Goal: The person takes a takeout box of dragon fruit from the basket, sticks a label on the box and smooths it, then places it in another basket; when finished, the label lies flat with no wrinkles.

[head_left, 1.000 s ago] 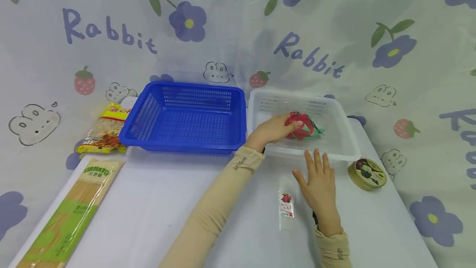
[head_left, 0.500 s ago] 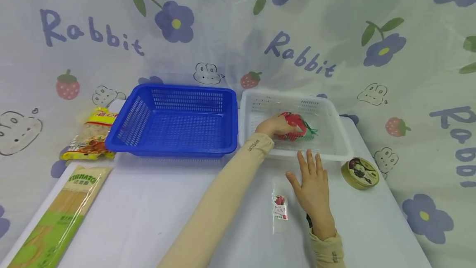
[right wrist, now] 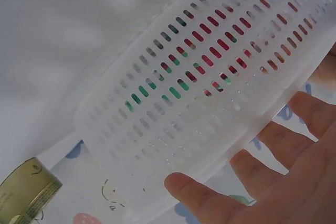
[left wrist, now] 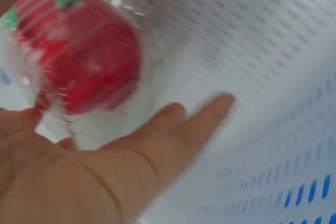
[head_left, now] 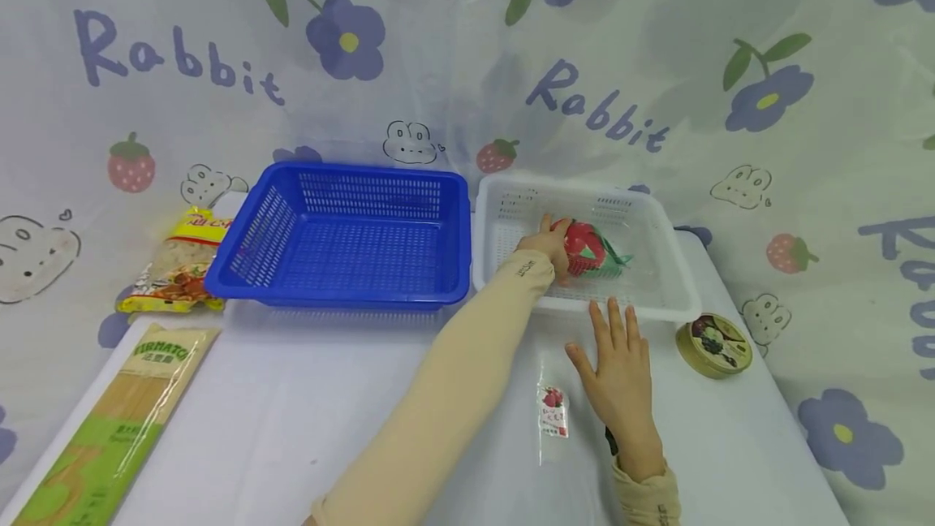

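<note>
A red dragon fruit (head_left: 586, 248) with green tips lies in clear wrap inside the white basket (head_left: 687, 286). Reaching in from the front, my left hand (head_left: 544, 250) is at the fruit's left side, fingers extended. The left wrist view shows this hand (left wrist: 105, 182) spread beside the wrapped dragon fruit (left wrist: 94, 45), two fingers pointing past it over the perforated basket wall. My right hand (head_left: 621, 388) has its fingers straight and spread, fingertips right at the basket's front rim. The right wrist view shows its fingers (right wrist: 199, 198) along that rim, with red and green visible through the slots.
Left of the white basket stands a blue basket (head_left: 343, 299). A yellow-ended food bag (head_left: 178, 262) and a long noodle pack (head_left: 117, 428) lie at the left. A round gold tin (head_left: 714, 346) sits at the right, and a clear dragon-fruit-labelled wrapper (head_left: 553, 412) lies in front.
My left hand has moved from over the dragon fruit to its left side, and its fingers now point away from me. The right hand stays at the rim. The head view has shifted slightly.
</note>
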`<action>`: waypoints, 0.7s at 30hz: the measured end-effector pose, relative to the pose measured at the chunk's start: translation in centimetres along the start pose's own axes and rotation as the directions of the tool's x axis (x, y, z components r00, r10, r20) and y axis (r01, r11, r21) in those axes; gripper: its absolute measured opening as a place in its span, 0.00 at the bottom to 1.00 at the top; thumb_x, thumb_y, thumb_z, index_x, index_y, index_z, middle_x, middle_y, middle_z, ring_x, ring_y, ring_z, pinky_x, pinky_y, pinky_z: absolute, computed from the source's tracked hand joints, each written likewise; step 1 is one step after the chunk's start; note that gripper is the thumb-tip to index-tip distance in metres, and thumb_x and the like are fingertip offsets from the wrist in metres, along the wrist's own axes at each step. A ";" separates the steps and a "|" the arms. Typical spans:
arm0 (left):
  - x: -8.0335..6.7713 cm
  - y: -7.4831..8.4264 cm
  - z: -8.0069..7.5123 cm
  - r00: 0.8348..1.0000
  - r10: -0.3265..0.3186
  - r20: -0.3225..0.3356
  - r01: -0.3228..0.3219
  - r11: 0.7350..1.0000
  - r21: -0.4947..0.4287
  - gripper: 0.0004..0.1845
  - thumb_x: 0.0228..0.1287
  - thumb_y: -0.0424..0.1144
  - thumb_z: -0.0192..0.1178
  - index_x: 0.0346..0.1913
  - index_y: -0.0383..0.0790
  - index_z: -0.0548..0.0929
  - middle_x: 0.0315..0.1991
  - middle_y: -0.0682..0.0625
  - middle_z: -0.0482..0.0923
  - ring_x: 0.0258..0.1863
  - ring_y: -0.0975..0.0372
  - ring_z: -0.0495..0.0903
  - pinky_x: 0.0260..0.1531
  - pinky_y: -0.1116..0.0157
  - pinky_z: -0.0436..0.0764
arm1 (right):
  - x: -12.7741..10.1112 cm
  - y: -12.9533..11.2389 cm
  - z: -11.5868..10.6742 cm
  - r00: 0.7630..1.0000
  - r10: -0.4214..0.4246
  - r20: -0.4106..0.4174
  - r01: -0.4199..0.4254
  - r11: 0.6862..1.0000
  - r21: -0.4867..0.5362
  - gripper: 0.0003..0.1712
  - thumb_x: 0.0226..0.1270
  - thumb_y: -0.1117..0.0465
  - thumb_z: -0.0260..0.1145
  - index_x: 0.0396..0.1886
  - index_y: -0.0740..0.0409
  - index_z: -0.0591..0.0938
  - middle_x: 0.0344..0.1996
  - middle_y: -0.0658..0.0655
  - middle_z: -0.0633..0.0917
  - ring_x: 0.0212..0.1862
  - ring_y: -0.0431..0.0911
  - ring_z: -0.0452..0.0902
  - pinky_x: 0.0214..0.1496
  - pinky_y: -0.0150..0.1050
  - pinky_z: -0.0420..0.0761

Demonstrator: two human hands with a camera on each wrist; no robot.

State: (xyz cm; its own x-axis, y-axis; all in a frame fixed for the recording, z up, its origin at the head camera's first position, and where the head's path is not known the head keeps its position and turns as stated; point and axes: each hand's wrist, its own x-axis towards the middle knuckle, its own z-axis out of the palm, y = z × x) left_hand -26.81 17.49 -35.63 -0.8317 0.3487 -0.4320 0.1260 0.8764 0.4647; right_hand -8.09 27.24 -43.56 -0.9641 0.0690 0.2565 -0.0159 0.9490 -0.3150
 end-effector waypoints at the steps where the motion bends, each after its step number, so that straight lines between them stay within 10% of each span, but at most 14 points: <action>1: 0.1 0.0 0.1 1.000 0.002 -0.014 -0.002 1.000 0.024 0.60 0.51 0.37 0.73 0.77 0.66 0.41 0.80 0.57 0.29 0.65 0.49 0.69 0.42 0.66 0.81 | -0.1 0.0 0.0 1.000 0.004 0.001 -0.004 1.000 0.004 0.41 0.70 0.41 0.56 0.76 0.55 0.58 0.76 0.66 0.55 0.77 0.65 0.42 0.65 0.75 0.54; 12: 0.8 -0.3 1.4 0.986 -0.029 -0.165 0.065 0.975 0.213 0.52 0.61 0.36 0.64 0.75 0.73 0.41 0.79 0.60 0.33 0.52 0.52 0.73 0.27 0.70 0.76 | -0.4 -0.7 0.6 0.999 0.020 0.026 -0.021 1.000 0.013 0.44 0.68 0.42 0.59 0.76 0.55 0.56 0.76 0.66 0.52 0.77 0.66 0.41 0.66 0.75 0.53; 21: 1.5 -1.2 -0.3 0.978 0.163 -0.133 -0.168 0.985 -0.028 0.54 0.48 0.33 0.71 0.76 0.60 0.52 0.78 0.50 0.45 0.66 0.45 0.67 0.53 0.55 0.80 | 0.0 -0.3 0.4 1.000 0.007 0.008 -0.006 0.999 -0.032 0.45 0.68 0.42 0.60 0.76 0.57 0.56 0.76 0.66 0.52 0.77 0.66 0.42 0.66 0.74 0.55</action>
State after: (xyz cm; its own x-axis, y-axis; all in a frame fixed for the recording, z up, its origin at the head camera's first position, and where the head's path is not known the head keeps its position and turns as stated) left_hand -28.43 16.86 -36.59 -0.8643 0.4397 -0.2442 0.2486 0.7956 0.5524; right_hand -8.21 26.87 -43.79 -0.9663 0.0728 0.2469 -0.0011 0.9580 -0.2868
